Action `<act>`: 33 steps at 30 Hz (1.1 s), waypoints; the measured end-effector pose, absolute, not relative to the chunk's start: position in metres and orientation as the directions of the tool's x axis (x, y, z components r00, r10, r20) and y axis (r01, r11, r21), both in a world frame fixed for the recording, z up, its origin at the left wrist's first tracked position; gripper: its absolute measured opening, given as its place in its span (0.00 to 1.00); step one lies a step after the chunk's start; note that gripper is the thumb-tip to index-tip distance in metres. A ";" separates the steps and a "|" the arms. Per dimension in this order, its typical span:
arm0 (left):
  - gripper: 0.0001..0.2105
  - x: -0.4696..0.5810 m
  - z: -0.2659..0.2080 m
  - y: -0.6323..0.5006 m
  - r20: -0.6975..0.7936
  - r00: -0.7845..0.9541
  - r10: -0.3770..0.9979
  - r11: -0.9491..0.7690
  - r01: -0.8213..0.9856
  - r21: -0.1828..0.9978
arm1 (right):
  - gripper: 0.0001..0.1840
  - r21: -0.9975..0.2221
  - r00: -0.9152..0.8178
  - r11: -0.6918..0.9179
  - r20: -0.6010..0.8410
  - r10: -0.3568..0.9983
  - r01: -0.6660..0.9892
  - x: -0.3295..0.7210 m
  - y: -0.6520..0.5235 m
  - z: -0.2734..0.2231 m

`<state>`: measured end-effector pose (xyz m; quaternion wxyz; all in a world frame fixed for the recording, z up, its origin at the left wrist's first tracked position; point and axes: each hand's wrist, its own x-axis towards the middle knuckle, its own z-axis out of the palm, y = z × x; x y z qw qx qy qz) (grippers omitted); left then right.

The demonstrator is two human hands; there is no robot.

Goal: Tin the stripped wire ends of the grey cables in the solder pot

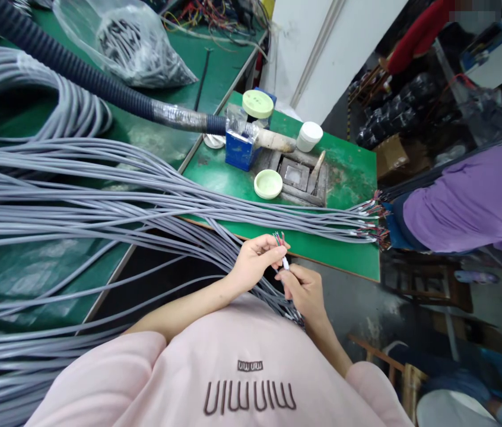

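My left hand (257, 258) pinches the thin coloured wires (280, 238) at the stripped end of a grey cable; red and dark strands stick up past the fingertips. Just below, my right hand (303, 289) has its fingers closed on the same cable end, by its white section (285, 263). Both hands are close together at the front edge of the green table, in front of my chest. A long bundle of grey cables (215, 207) runs behind them to the right, its stripped ends (373, 219) at the table's right edge. More cables hang down under my forearms.
A small square pot (296, 174) is set in the green table (349, 178). Around it stand a light green dish (268, 184), a white tub (309, 136) and a blue box (240, 150) holding a black hose (113, 89). A co-worker's purple sleeve (473, 201) is at the right.
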<state>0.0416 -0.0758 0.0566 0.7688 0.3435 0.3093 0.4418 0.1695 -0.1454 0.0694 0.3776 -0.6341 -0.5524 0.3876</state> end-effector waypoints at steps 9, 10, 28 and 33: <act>0.14 0.043 0.058 -0.075 -0.147 0.428 0.892 0.371 -0.506 0.778 | 0.16 -0.914 0.087 -0.100 -0.071 0.994 0.394 0.169 -0.145 0.069; 0.14 0.043 0.058 -0.075 -0.147 0.428 0.892 0.372 -0.507 0.778 | 0.16 -0.914 0.088 -0.100 -0.071 0.994 0.393 0.169 -0.145 0.069; 0.15 0.044 0.057 -0.075 -0.163 0.423 0.891 0.386 -0.520 0.762 | 0.16 -0.917 0.084 -0.103 -0.076 0.994 0.385 0.170 -0.145 0.068; 0.14 0.043 0.059 -0.075 -0.176 0.421 0.890 0.402 -0.540 0.740 | 0.16 -0.919 0.093 -0.108 -0.079 0.993 0.378 0.170 -0.145 0.068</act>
